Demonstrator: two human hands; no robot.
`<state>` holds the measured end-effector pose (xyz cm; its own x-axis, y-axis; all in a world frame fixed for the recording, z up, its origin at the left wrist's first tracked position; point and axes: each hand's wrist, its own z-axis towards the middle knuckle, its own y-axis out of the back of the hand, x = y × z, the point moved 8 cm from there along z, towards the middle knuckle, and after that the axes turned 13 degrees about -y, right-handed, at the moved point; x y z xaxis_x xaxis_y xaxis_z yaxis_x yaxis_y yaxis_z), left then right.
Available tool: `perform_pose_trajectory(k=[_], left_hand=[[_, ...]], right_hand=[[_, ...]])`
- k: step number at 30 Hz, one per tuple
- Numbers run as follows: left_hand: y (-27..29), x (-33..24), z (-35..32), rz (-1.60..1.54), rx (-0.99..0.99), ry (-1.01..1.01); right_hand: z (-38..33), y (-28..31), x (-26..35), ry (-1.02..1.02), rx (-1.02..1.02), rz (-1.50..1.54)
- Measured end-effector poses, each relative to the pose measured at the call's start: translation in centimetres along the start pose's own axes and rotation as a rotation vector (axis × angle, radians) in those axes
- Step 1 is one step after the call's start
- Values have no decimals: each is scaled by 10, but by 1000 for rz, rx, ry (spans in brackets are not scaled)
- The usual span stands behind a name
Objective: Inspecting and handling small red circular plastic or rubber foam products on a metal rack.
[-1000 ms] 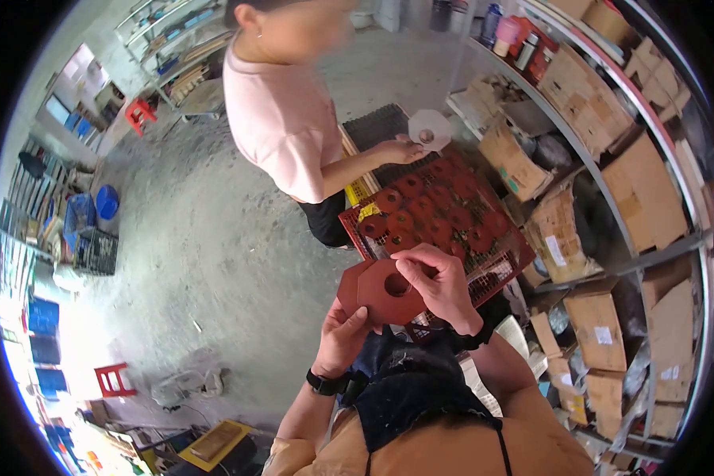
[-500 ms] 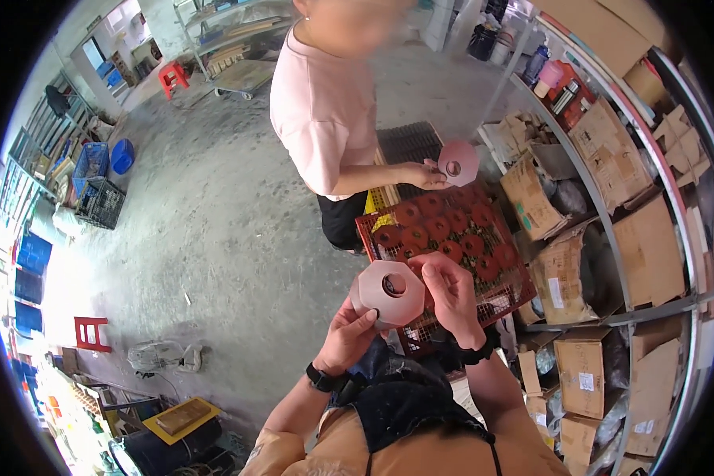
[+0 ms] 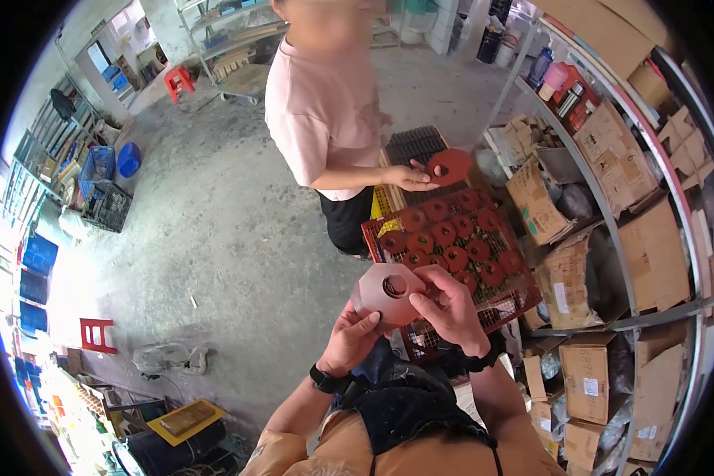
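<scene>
Above the crate's (image 3: 523, 304) near edge, a plate (image 3: 379, 300) held up

The left hand (image 3: 352, 339) clamps the plate's left side, thumb on top; the right hand (image 3: 454, 316) pinches its right side between thumb and fingers. The plate is reddish, flat and many-sided, with a round hole. Dark red rings (image 3: 444, 240) lie in the crate. At the crate's far left, a co-worker (image 3: 321, 119) in pink holds a second plate (image 3: 457, 161) near its far edge. Boxes (image 3: 650, 246) fill shelves (image 3: 635, 324) right of the crate. Well beyond it, leftward, stands a stool (image 3: 179, 80).

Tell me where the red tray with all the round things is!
In the head view, the red tray is just right of centre, beyond the person's right hand and left of the cardboard boxes.
</scene>
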<state>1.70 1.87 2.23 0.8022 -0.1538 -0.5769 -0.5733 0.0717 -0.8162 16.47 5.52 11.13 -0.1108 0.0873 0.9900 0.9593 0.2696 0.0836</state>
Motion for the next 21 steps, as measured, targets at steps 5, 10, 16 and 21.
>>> perform_pose_trajectory(k=[5, 10, 16, 21], left_hand=[[-5, 1, 3, 7, 57, -4], [-3, 5, 5, -3, 20, 14], [-1, 9, 6, -24, 1, 39], [-1, 9, 9, -54, 5, 35]], right_hand=[[3, 12, -5, 57, -67, -24], [-2, 53, -29, -75, -251, 17], [-21, 91, -32, -69, -416, 355], [-36, 110, -60, -163, -464, 524]])
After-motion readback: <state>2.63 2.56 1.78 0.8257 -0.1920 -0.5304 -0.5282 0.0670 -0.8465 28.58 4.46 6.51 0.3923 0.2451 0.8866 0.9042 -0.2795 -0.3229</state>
